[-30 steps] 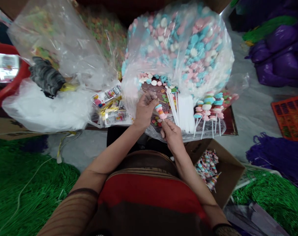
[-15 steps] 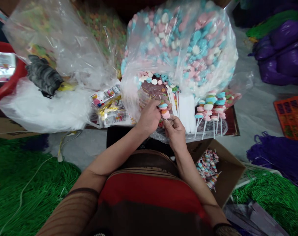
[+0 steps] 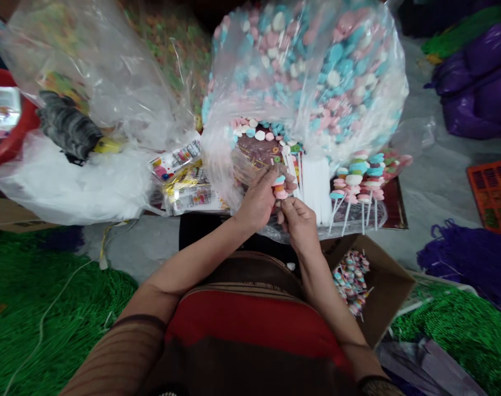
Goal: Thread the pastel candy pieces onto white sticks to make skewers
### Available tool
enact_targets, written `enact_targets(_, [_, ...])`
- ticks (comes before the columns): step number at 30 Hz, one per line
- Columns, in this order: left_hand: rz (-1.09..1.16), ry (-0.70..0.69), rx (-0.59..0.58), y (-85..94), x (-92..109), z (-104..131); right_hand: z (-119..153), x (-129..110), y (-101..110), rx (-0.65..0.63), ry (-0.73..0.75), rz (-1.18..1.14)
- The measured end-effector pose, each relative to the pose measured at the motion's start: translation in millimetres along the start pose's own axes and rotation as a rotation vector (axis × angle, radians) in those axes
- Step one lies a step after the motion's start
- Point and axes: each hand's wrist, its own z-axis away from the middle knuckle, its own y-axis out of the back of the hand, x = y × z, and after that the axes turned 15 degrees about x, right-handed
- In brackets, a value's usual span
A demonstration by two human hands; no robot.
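Note:
Between my hands is a candy skewer [image 3: 280, 188] with blue, orange and pink pieces threaded on a white stick. My left hand [image 3: 256, 199] is closed around its upper part, and the stick's tip shows above the fingers. Just below the candies, my right hand [image 3: 299, 219] pinches the skewer's lower end; the fingers hide the exact grip. White sticks [image 3: 316, 190] lie in a bundle right of my hands. Several finished-looking candy skewers [image 3: 358, 179] rest farther right. Loose marshmallow candies [image 3: 259, 135] spill from the mouth of a big clear bag [image 3: 304, 71] behind my hands.
Foil wrappers [image 3: 188, 184] lie at left beside a white plastic bag [image 3: 77, 184] and a dark grey cloth item [image 3: 71, 129]. Below the table's right side stands a cardboard box [image 3: 385, 294] holding many small skewers. Green strands [image 3: 52, 291] cover the floor at left.
My hands have shifted slightly right and down in the picture with the skewer between them. The view itself has moved a little too. The skewers on the right stay in place.

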Motion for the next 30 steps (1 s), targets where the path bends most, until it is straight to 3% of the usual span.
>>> enact_targets(3, [-0.081, -0.083, -0.033, 4.8, 3, -19, -8, -1, 2, 0.101, 0.163, 0.053])
enact_targets(5, [-0.199, -0.23, -0.025, 9.6, 7, -42, -14, 2, 1, 0.172, 0.223, 0.032])
enact_targets(8, [-0.552, -0.509, 0.033, 13.4, 15, -87, -21, 12, -4, 0.233, 0.237, -0.04])
enact_targets(11, [-0.894, -0.777, 0.076, 7.9, 23, -136, -23, 20, -7, 0.245, 0.229, -0.078])
enact_targets(15, [-1.241, -0.916, 0.001, -9.1, 24, -180, -23, 21, -7, 0.253, 0.217, -0.114])
enact_targets(18, [-1.388, -0.918, -0.002, -20.2, 24, -186, -23, 19, -7, 0.255, 0.224, -0.111])
enact_targets(23, [-1.58, -0.816, 0.004, -25.3, 27, -160, -23, 20, -8, 0.261, 0.228, -0.114])
enact_targets(30, [-1.748, -0.839, 0.0, -23.7, 33, -137, -27, 23, -8, 0.278, 0.238, -0.101])
